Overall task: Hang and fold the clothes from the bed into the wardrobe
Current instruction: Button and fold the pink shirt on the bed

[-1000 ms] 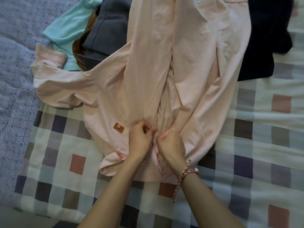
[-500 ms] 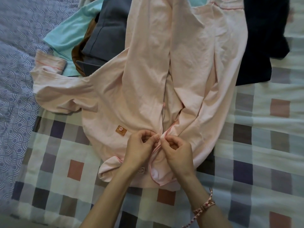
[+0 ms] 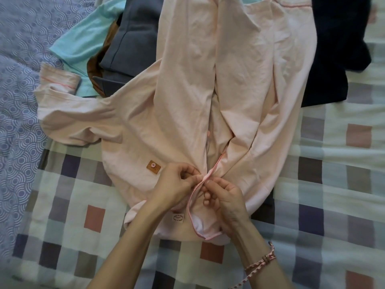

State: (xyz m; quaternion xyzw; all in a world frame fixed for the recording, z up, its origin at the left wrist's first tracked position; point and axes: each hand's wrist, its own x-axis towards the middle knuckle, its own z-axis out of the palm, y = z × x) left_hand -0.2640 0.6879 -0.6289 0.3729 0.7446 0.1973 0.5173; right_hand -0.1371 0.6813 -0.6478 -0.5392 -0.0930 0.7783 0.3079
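The pink shirt [image 3: 187, 90] lies spread on the checked bedspread [image 3: 333, 184]; it looks light, limp and quick to crease, so its firmer piped edges seem the best hold. Over the bedspread's near half, the left hand [image 3: 175, 184] and right hand [image 3: 225, 199] each pinch one front edge. Any button is hidden between the fingertips, and the shirt's far end is cut off

Bare forearms [image 3: 133, 243], braided pink-and-white bracelet [image 3: 263, 260] (right wrist), dangling cord end [image 3: 248, 277]
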